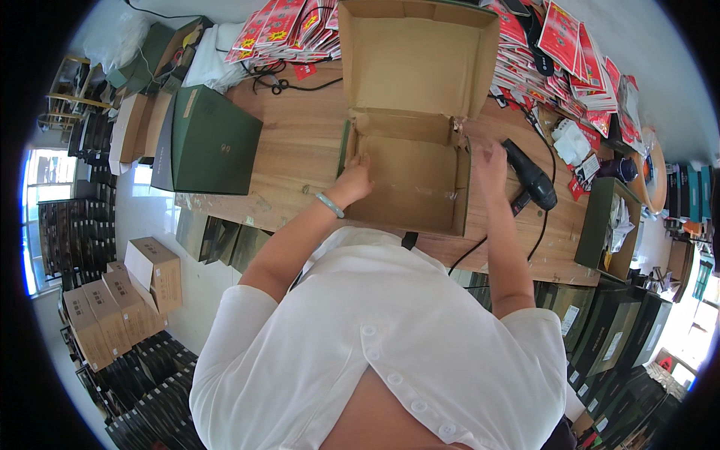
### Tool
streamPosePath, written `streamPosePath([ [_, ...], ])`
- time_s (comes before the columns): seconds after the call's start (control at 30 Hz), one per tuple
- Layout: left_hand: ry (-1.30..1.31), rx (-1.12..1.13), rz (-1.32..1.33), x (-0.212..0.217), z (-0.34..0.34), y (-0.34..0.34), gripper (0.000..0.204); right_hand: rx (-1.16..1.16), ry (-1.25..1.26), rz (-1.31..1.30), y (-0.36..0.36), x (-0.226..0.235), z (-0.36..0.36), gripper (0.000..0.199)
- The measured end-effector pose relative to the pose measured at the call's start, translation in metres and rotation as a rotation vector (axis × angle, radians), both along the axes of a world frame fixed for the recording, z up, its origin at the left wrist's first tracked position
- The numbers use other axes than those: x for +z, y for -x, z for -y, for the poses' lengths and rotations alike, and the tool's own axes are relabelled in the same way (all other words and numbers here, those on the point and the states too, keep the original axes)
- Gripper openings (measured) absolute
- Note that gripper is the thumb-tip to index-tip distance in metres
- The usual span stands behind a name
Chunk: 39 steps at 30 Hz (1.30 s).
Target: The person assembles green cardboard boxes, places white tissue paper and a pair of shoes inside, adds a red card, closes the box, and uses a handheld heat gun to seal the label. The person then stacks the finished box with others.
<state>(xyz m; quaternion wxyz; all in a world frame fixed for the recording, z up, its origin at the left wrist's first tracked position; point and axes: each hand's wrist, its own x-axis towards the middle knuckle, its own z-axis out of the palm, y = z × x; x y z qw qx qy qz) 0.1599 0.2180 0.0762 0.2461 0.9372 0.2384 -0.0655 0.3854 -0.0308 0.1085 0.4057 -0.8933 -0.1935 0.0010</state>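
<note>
A shoebox-like cardboard box [409,176], brown inside and dark green outside, lies on the wooden table with its hinged lid [412,60] raised at the back. My left hand [355,182] grips the box's left wall, fingers over the rim and reaching inside; a pale bracelet is on that wrist. My right hand [490,163] is just outside the right wall, near the back right corner, where the cardboard looks torn or ragged. Its fingers are blurred, so whether they hold anything is unclear. A black hair dryer [531,176] lies right beside that hand.
A closed dark green box [214,142] stands on the table at left. Stacks of red printed packets [559,67] fill the back. At the right edge is an open green box [611,225] holding plastic bags. Black cables cross the table. Brown cartons [120,300] stand at lower left.
</note>
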Motion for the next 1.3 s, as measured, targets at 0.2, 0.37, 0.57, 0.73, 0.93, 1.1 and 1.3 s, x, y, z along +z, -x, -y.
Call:
streamPosePath([
  [0.2,0.128,0.031,0.372,0.039,-0.018,0.006,0.053,0.012,-0.054,0.126,-0.091,0.016,-0.051,0.05],
  [0.37,0.171,0.44,0.288,0.025,-0.044,0.049,0.04,0.109,-0.311,-0.214,-0.121,0.019,-0.094,0.047],
  [0.57,0.466,0.493,-0.062,0.026,-0.018,0.086,0.044,0.117,0.124,-0.096,-0.149,0.001,-0.087,0.029],
  [0.73,0.686,0.577,-0.015,0.014,-0.013,0.101,0.051,0.067,-0.011,0.167,-0.099,0.001,-0.055,0.027],
  [0.93,0.714,0.66,0.124,-0.006,-0.049,0.108,0.063,0.407,-0.102,0.289,-0.035,-0.033,0.01,0.047],
  [1.1,0.864,0.702,0.136,-0.006,-0.077,0.118,0.076,-0.082,0.127,-0.295,0.037,-0.055,0.079,0.046],
  [1.3,0.862,0.376,0.034,0.046,-0.05,0.088,0.084,-0.173,-0.158,-0.358,0.137,-0.032,0.041,0.048],
])
